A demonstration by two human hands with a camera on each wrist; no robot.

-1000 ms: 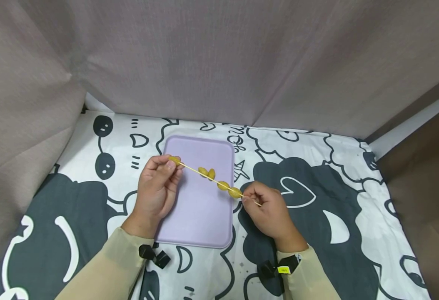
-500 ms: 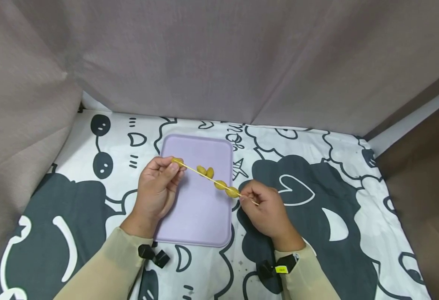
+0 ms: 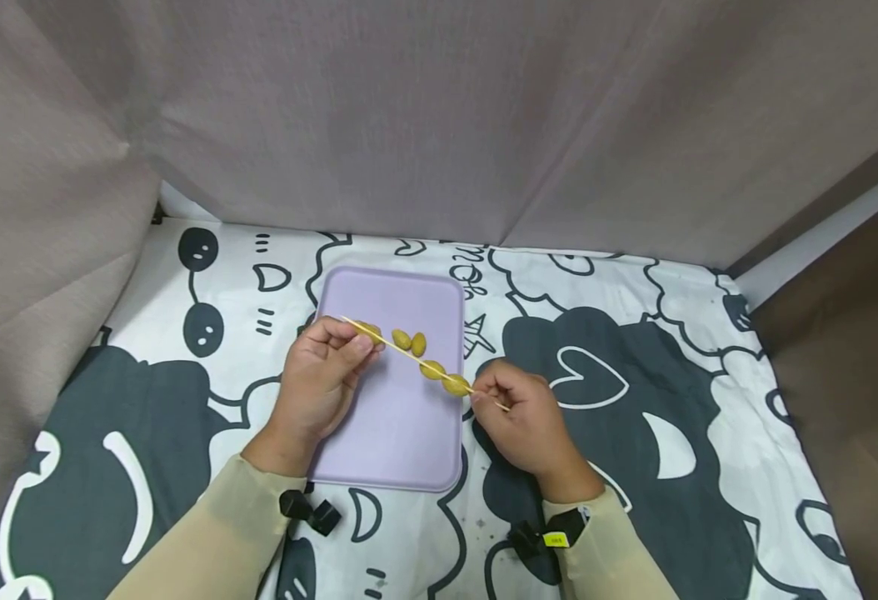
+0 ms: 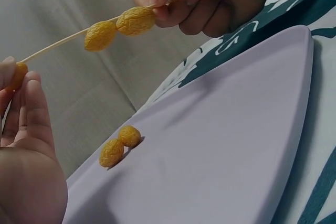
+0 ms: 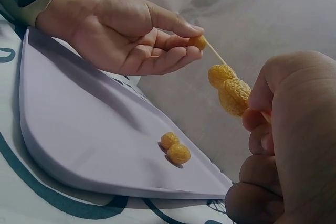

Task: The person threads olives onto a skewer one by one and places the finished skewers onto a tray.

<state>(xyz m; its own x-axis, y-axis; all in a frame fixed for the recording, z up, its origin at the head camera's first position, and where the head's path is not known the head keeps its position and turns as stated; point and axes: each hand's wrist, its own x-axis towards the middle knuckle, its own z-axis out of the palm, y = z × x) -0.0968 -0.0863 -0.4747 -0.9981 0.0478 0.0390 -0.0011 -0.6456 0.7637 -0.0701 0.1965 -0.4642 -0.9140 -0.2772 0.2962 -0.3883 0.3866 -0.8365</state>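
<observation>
My right hand [image 3: 521, 421] pinches a thin bamboo skewer [image 3: 401, 350] near its lower right end. Two wrinkled yellow preserved fruits [image 4: 135, 21] are threaded on it, close to the right fingers. Between thumb and fingertips, my left hand [image 3: 317, 387] holds another yellow preserved fruit [image 3: 368, 332] at the skewer's far end. In the head view the skewer's tip [image 3: 345, 318] shows beyond this fruit; whether it passes through or along it I cannot tell. Two loose preserved fruits [image 5: 174, 149] lie side by side on the purple tray [image 3: 386, 442], beneath the skewer.
The tray lies on a white and dark grey cartoon-print cloth [image 3: 694, 358]. Grey-beige fabric walls [image 3: 439, 125] stand behind and to the left, with a brown panel [image 3: 851, 350] at the right. Both wrists wear black camera mounts.
The left hand and its fruit have shifted slightly right, and the right hand slightly left, narrowing the gap. The skewer's tip now shows past the left hand's fruit.
</observation>
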